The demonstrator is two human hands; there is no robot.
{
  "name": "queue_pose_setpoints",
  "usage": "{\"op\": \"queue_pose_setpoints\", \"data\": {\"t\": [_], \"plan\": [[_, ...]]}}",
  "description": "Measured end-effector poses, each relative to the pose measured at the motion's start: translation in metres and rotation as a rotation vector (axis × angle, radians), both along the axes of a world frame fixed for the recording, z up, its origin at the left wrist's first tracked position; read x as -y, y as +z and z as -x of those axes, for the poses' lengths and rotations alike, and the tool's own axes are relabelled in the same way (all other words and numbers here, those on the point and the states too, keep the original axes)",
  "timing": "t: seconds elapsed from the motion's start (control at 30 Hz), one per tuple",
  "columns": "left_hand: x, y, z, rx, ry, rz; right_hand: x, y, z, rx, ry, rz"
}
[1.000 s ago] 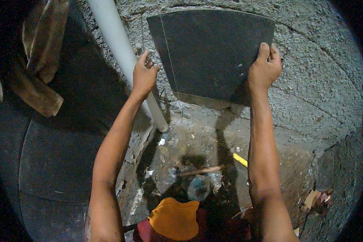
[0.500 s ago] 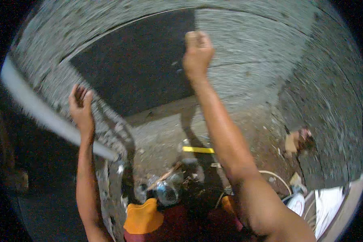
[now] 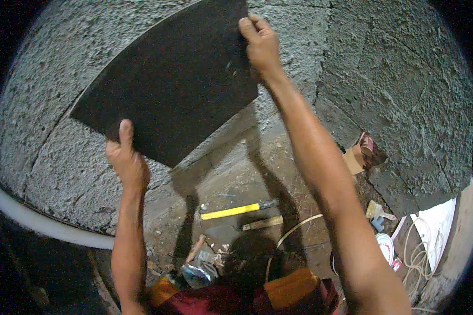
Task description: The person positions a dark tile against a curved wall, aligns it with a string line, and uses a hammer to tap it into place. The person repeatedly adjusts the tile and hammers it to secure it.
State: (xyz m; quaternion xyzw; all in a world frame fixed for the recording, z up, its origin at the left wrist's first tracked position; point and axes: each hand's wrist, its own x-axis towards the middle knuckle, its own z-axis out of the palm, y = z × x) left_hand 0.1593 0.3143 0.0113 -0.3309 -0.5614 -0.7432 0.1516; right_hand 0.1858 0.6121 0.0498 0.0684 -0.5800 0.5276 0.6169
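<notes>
A dark grey panel (image 3: 168, 84) with one curved edge is held up in front of the rough cement-textured wall (image 3: 42, 73), tilted so its lower left corner hangs down. My left hand (image 3: 126, 157) is closed on its lower left edge, thumb lying on the dark face. My right hand (image 3: 260, 44) grips the upper part of its right edge, thumb at the front. The fingers behind the panel are hidden. Whether the panel touches the wall, I cannot tell.
A white pipe (image 3: 52, 224) runs along the left. On the dirty floor lie a yellow-handled tool (image 3: 228, 212), a wooden-handled trowel (image 3: 263, 222), a plastic bag (image 3: 198, 273) and cardboard (image 3: 353, 161). A coiled hose (image 3: 421, 254) and white lid (image 3: 384, 248) sit at the right.
My left hand has moved from beside the panel onto its edge. The panel is turned and sits further left in view, and the view has swung rightward, showing more wall and clutter.
</notes>
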Motion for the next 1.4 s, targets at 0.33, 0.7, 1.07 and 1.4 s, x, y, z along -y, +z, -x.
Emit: {"op": "queue_pose_setpoints", "data": {"t": [0.33,0.7,1.07,1.4], "plan": [[-0.170,-0.017,-0.014,0.041,-0.055,-0.072,-0.125,0.032,-0.094,0.575,-0.214,0.018],[-0.266,-0.039,-0.024,0.027,-0.120,-0.132,-0.205,0.017,-0.106,0.542,-0.360,0.054],[-0.296,-0.046,-0.027,0.003,-0.081,-0.117,-0.200,0.015,-0.109,0.652,-0.596,0.099],[-0.322,-0.056,-0.021,-0.012,-0.126,-0.210,-0.239,-0.001,-0.099,0.686,-0.788,0.000]]}}
